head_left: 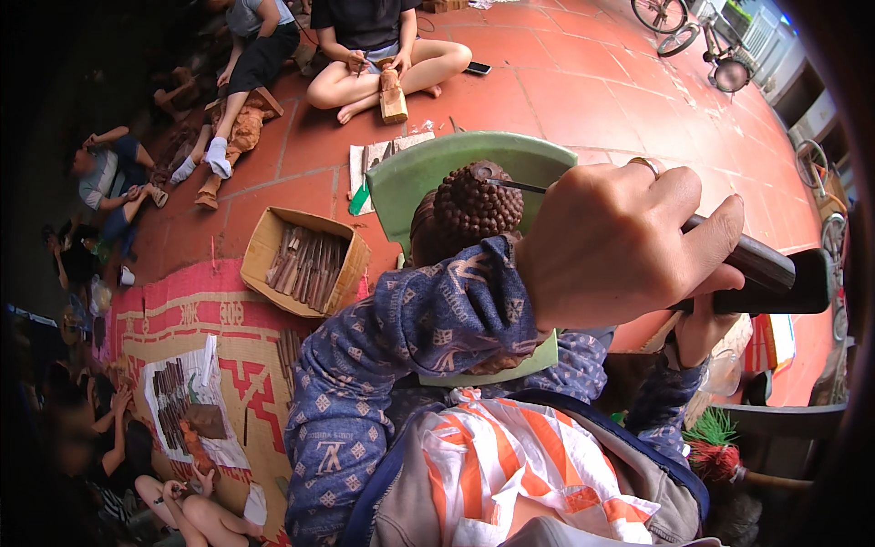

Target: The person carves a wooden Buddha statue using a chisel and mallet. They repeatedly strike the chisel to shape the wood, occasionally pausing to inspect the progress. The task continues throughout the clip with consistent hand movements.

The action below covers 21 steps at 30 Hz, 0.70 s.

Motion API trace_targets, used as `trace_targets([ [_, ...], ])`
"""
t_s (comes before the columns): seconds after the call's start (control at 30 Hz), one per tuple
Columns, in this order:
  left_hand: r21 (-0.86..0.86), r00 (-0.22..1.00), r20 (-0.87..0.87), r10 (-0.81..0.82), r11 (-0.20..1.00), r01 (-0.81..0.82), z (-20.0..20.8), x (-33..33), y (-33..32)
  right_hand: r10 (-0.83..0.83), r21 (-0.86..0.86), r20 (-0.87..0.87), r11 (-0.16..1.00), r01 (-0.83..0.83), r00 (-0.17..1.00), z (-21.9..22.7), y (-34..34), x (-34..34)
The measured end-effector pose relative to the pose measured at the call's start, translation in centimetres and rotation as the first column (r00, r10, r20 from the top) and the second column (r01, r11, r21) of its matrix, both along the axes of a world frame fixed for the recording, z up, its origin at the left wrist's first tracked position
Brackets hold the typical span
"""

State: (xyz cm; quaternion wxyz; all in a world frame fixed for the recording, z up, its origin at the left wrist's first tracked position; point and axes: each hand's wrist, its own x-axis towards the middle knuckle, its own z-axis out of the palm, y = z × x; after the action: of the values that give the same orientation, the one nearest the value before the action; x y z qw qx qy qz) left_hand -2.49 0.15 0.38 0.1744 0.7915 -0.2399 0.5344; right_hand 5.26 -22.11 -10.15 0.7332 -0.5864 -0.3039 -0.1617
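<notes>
okay so, counting first: one carved head (pixel 481 208), one thin tool (pixel 524 186) on it, one black slab (pixel 808 284) off to the right, one green chair (pixel 465 159). also one cardboard box (pixel 344 290) full of long-handled tools (pixel 308 266), too packed together to count, and one brush (pixel 714 448) with green and red bristles.

the head is dark brown, covered in rows of little round knobs, with a small flat disc up top. it's right in front of the person, against the green chair, partly hidden by the sleeve (pixel 428 314).

left hand (pixel 629 239) has its fingers wrapped round the tool, with a dark handle (pixel 752 258) poking out the far side. right hand (pixel 700 330) is up at the slab, mostly covered, so can't tell how its fingers close.
</notes>
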Motion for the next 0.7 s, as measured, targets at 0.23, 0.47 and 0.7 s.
trace_targets([
  [0.23, -0.095, 0.996, 0.078, 0.040, 0.995, -0.033, -0.2, 1.2, -0.3, -0.113, -0.109, -0.001, 0.988, 0.112, 0.994, 3.7, 0.7, 0.7],
  [0.47, -0.106, 0.995, 0.086, 0.054, 0.993, -0.044, 0.1, 1.3, -0.3, -0.089, -0.136, -0.008, 0.987, 0.087, 0.996, 5.4, 0.9, 0.5],
  [0.7, -0.184, 0.988, 0.129, 0.082, 0.981, -0.058, 0.3, 1.9, -0.4, -0.250, -0.369, 0.080, 0.892, 0.262, 0.965, 6.9, 0.5, 0.8],
])
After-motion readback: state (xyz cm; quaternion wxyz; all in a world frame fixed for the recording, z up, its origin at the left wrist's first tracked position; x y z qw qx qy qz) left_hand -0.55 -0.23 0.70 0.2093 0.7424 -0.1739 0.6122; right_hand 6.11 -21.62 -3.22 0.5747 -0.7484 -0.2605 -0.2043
